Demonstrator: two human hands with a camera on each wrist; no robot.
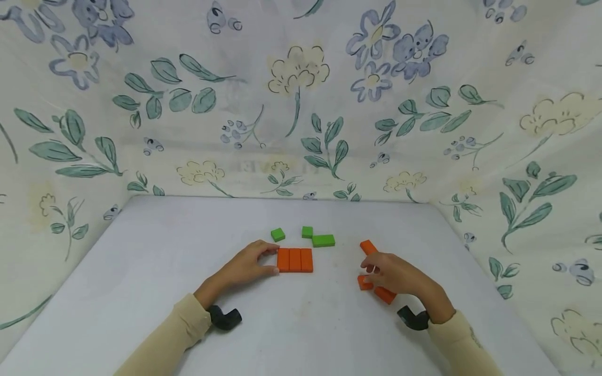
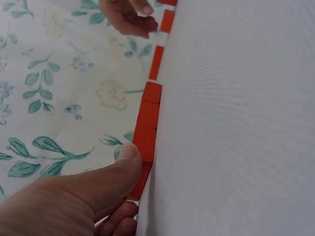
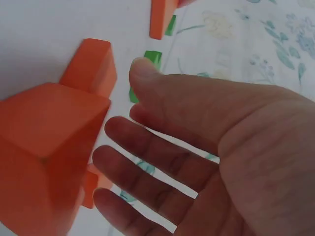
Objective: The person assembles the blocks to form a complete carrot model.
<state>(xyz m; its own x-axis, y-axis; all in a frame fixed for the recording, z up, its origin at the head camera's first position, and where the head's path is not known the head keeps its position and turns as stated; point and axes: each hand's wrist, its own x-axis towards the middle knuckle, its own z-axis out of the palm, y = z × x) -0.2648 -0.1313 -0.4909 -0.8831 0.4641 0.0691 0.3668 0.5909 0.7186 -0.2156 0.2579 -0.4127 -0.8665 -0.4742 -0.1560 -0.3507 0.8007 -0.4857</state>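
Observation:
Three orange blocks (image 1: pixel 294 260) lie side by side, touching, on the white table. My left hand (image 1: pixel 249 262) is at their left end and pinches the leftmost block, thumb at its near corner and fingers at its far one. In the left wrist view the thumb (image 2: pixel 129 156) rests against the orange row. My right hand (image 1: pixel 392 271) hovers among three loose orange pieces, holding nothing, its fingers apart and loosely bent. These are a long block (image 1: pixel 368 246) beyond it, a small block (image 1: pixel 364 283) by its fingertips and another block (image 1: pixel 385 295) partly under the palm.
Behind the orange row lie a small green block (image 1: pixel 278 234), a second small green block (image 1: pixel 307 232) and a longer green block (image 1: pixel 323 241). A flower-patterned cloth (image 1: pixel 301 120) hangs around the table's back and sides. Each wrist carries a black camera mount (image 1: pixel 226 318).

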